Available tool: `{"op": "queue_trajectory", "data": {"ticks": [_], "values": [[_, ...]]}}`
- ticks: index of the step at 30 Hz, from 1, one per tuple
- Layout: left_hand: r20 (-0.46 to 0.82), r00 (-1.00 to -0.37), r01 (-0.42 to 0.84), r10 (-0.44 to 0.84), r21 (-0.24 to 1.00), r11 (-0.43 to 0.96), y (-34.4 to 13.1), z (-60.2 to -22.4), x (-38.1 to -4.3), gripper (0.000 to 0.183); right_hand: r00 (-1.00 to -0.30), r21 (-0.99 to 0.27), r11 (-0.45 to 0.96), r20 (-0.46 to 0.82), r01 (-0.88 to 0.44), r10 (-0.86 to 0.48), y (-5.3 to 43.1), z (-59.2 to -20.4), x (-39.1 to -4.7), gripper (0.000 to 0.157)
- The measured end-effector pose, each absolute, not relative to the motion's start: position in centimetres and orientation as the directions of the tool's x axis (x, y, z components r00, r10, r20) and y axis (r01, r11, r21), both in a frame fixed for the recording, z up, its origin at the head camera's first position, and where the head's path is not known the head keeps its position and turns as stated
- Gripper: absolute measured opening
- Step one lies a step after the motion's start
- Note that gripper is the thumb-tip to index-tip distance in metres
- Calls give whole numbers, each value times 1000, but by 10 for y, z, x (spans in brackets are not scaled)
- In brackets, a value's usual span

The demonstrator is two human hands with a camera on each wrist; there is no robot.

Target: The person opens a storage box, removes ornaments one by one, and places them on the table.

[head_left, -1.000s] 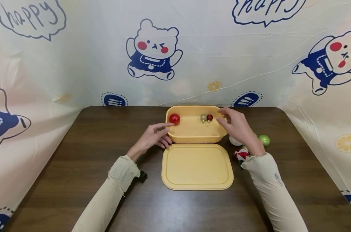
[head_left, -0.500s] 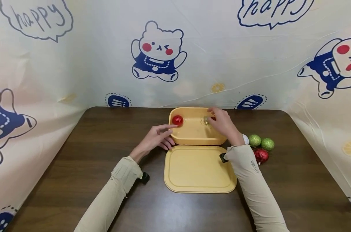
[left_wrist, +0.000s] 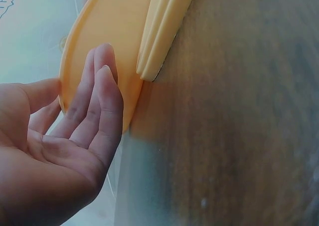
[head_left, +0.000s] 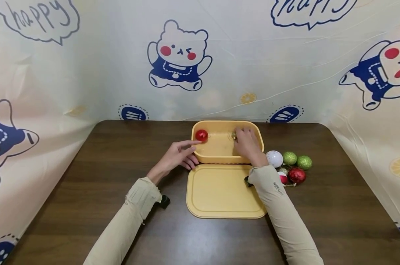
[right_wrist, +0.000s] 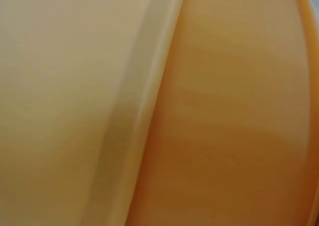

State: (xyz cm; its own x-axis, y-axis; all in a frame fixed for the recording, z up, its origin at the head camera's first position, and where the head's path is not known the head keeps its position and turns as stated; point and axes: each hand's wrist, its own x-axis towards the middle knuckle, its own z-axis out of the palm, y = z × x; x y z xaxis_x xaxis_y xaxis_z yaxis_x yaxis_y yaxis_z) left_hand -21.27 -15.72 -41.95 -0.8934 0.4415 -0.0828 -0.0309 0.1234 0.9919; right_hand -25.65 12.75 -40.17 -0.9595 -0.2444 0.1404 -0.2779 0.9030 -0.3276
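A yellow plastic box (head_left: 216, 159) stands near the back of the table, its matching lid (head_left: 220, 191) flat in front. At the box's left end my left hand (head_left: 177, 156) lies with fingers extended, the index reaching over the rim near a red bauble (head_left: 201, 135). In the left wrist view, that hand (left_wrist: 75, 151) has its fingers along the box wall (left_wrist: 117, 16). My right hand (head_left: 247, 143) reaches into the box's right half, fingertips down beside a small gold bauble (head_left: 234, 135). Those fingertips are mostly hidden. The right wrist view shows yellow plastic only.
Right of the box lie a white bauble (head_left: 274, 159), two green glitter balls (head_left: 289, 158), a red bauble (head_left: 297, 175) and a red-and-white ornament (head_left: 282, 178) partly behind the right sleeve. A printed cloth (head_left: 220, 66) hangs behind the table.
My right hand has moved left from the right rim and down into the box, covering the small dark red bauble. The left hand stays at the box's left end.
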Motion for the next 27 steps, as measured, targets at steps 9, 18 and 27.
{"op": "queue_trajectory", "data": {"ticks": [9,18,27], "values": [[-86,-894,-29,441,990,135,-157,-419,-214,42,-960,-427,860,103,-278,-259,129,-403,-258,40],[-90,-894,-30,439,989,143,-156,-420,-214,41,-961,-558,783,131,-274,-243,133,-397,-259,36],[-92,-895,-32,437,989,143,-156,-421,-216,40,-931,-540,760,246,-361,-268,138,-382,-257,9]]}}
